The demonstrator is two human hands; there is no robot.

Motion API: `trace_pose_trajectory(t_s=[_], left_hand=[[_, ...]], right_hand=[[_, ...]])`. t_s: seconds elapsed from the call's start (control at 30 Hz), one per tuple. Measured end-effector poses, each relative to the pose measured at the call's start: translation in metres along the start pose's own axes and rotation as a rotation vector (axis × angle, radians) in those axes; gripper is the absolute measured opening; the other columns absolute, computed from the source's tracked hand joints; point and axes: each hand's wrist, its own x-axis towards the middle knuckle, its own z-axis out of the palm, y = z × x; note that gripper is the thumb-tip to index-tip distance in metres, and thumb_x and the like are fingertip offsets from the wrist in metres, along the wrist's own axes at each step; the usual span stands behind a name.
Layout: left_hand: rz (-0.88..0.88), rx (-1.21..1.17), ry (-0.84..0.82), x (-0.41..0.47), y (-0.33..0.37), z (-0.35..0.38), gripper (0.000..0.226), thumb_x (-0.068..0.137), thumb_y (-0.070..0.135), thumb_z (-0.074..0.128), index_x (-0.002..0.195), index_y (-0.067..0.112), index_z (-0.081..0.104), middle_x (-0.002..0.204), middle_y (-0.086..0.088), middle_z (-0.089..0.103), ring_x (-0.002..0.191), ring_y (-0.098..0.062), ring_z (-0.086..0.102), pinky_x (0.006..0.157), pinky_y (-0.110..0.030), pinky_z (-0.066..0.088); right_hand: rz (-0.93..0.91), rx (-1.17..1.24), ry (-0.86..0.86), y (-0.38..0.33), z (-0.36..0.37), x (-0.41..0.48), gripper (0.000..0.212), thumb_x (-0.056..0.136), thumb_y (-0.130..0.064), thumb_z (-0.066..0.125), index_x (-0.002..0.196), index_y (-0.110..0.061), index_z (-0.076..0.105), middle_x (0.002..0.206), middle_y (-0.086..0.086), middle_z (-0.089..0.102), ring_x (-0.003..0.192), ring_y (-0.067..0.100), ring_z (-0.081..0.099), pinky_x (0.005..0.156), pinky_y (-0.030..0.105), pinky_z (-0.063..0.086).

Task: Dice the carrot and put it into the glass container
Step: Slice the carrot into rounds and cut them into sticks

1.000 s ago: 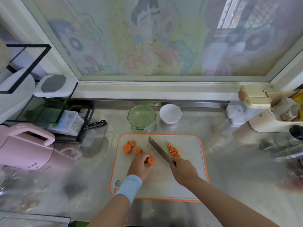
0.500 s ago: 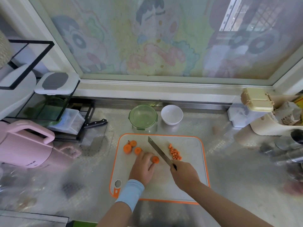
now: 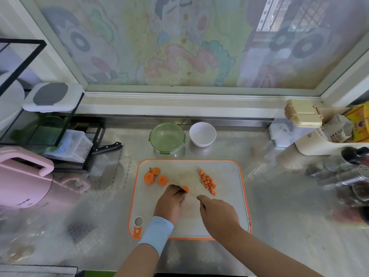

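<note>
Carrot piece [image 3: 185, 189] lies pinched by left hand [image 3: 171, 202], beside right hand [image 3: 217, 212] gripping knife [image 3: 193, 193].

Left hand [image 3: 171, 200] pins carrot piece [image 3: 185, 189] on cutting board [image 3: 229, 216]; right hand [image 3: 217, 214] grips knife [image 3: 191, 180], blade blurred.

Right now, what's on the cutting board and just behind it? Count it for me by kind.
Carrot chunks: 4, three loose, one held by the left hand
Diced carrot pile: 1
Knife: 1, in the right hand
Glass container: 1
White bowl: 1
Total: 8
</note>
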Motion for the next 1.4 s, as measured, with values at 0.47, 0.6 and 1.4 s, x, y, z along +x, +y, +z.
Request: trace_pose_trajectory(t_s=[0.47,0.6,1.4], left_hand=[[0.004,0.010,-0.010,0.008,0.004,-0.005,0.017,0.068,-0.003,0.080,0.078,0.009,0.074,0.084,-0.003,0.067,0.091,-0.013,0.050,0.077,-0.021,0.042],[-0.014,0.013,-0.028,0.008,0.003,-0.005,0.018,0.068,-0.003,0.081,0.078,0.011,0.074,0.084,-0.002,0.067,0.091,-0.013,0.051,0.075,-0.021,0.042],[-0.110,-0.081,-0.064,0.009,0.006,-0.011,0.017,0.069,0.000,0.081,0.074,0.014,0.073,0.081,0.002,0.063,0.082,-0.009,0.053,0.071,-0.011,0.040]], right_hand=[[0.066,-0.020,-0.037,-0.008,-0.002,-0.003,0.030,0.104,-0.020,0.032,0.124,-0.025,0.053,0.077,0.000,0.058,0.074,0.026,0.061,0.059,0.034,0.044],[0.078,-0.052,-0.056,-0.008,-0.003,-0.002,0.030,0.102,-0.016,0.034,0.125,-0.025,0.053,0.079,0.000,0.059,0.072,0.026,0.061,0.057,0.033,0.043],[0.126,-0.052,-0.245,-0.020,-0.020,0.037,0.016,0.090,-0.008,0.041,0.095,-0.022,0.045,0.078,-0.004,0.046,0.077,0.022,0.054,0.065,0.033,0.045]])
